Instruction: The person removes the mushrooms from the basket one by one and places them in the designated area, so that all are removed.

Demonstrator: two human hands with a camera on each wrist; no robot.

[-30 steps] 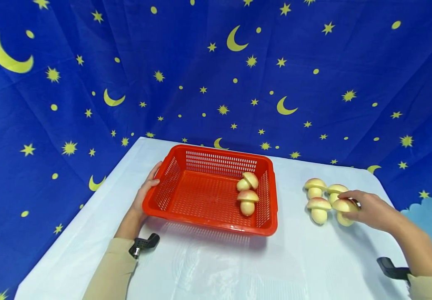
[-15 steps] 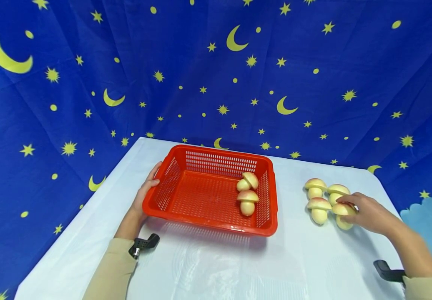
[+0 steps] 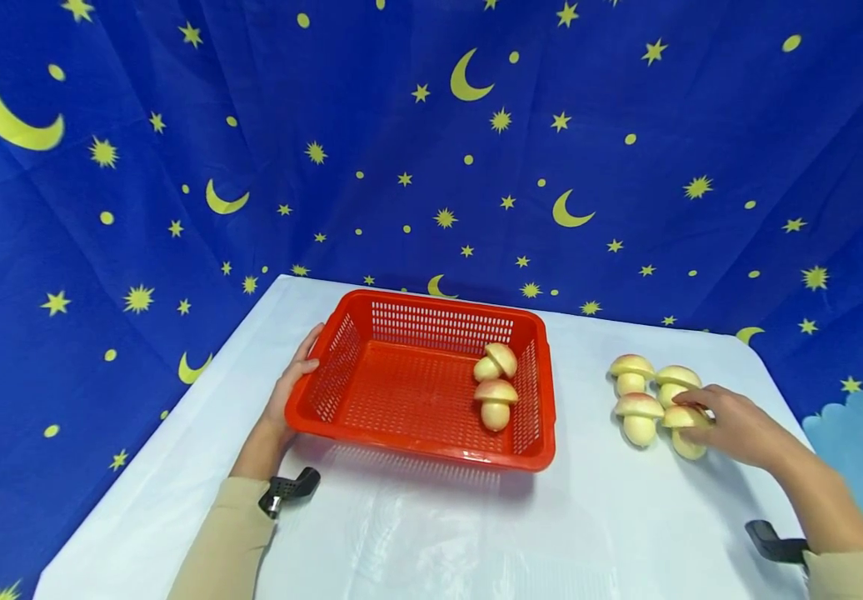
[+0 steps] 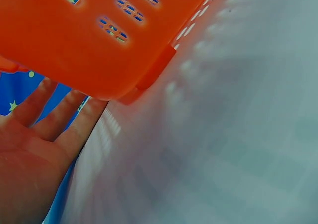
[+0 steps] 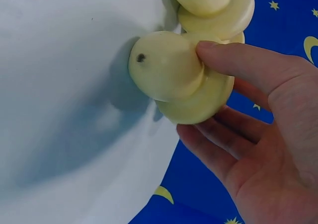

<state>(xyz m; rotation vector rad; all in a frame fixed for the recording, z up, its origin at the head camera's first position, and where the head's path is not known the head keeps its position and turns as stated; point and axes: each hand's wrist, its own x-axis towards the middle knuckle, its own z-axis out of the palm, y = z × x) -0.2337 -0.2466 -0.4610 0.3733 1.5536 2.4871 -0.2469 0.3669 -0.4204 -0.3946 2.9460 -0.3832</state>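
Note:
A red plastic basket (image 3: pixel 416 450) with slotted walls sits on the white table. My left hand (image 3: pixel 289 390) holds its left rim, thumb over the edge and fingers along the outside. Two toy mushrooms, one tilted (image 3: pixel 501 360) and one upright (image 3: pixel 495 406), lie inside against the right wall. To the right of the basket, my right hand (image 3: pixel 739 427) pinches the front-right mushroom (image 3: pixel 686 433) of a small cluster between thumb and fingers. Its pale stem (image 5: pixel 166 67), with a dark spot on the end, faces the right wrist camera.
Close beside the held mushroom are the others of the cluster: a back-left mushroom (image 3: pixel 631 373), a back-right mushroom (image 3: pixel 676 383) and a front-left mushroom (image 3: pixel 638 417). A blue curtain (image 3: pixel 401 150) with moons and stars hangs behind the white table (image 3: pixel 401 542).
My right hand has shifted slightly left, and the mushroom under its fingers has tipped or moved a little. The left hand and the basket stay where they were.

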